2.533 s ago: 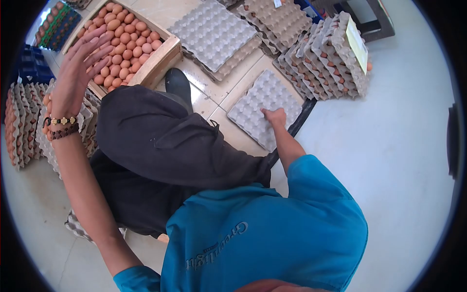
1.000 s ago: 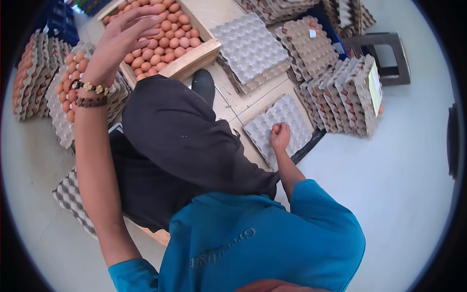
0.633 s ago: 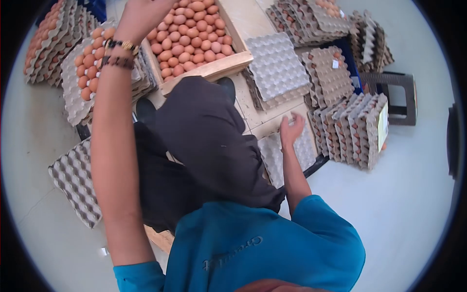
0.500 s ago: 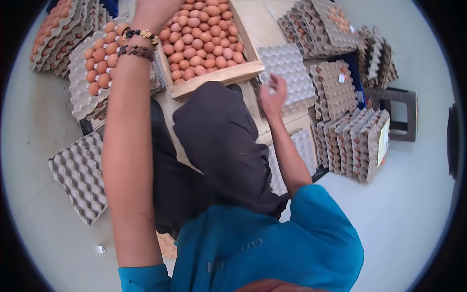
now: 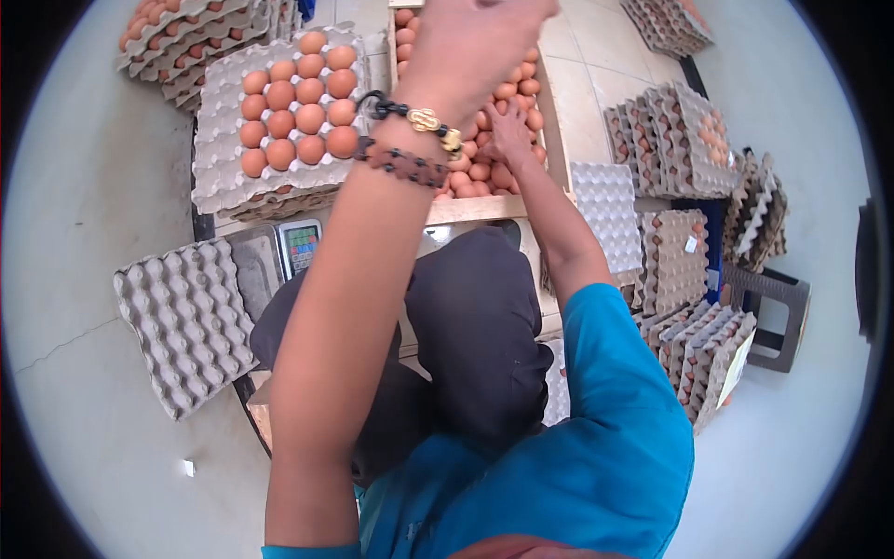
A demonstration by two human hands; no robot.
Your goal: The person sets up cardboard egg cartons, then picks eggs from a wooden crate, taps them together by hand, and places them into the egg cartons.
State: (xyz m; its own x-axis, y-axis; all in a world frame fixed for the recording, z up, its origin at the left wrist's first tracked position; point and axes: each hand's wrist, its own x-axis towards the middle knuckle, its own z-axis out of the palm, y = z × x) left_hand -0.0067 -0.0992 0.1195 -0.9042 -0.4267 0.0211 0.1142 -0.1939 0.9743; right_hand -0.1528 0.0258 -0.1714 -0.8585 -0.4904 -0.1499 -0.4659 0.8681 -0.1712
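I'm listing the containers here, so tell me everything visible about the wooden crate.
The wooden crate looks pale, with straight walls and an open top, upright beyond the knees. Many loose brown eggs lie inside. The right hand is in among them; the left hand, nearer the camera, hides much of it.

Crate point(image 5: 494, 208) is holding eggs point(image 5: 480, 173); tray stack point(image 5: 212, 158) is sitting left, scale point(image 5: 299, 240) just nearer, stool point(image 5: 793, 321) far right.

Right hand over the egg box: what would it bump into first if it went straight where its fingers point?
Probably the brown eggs: the right hand is right at them. The left hand seems higher up, but depth is unclear here.
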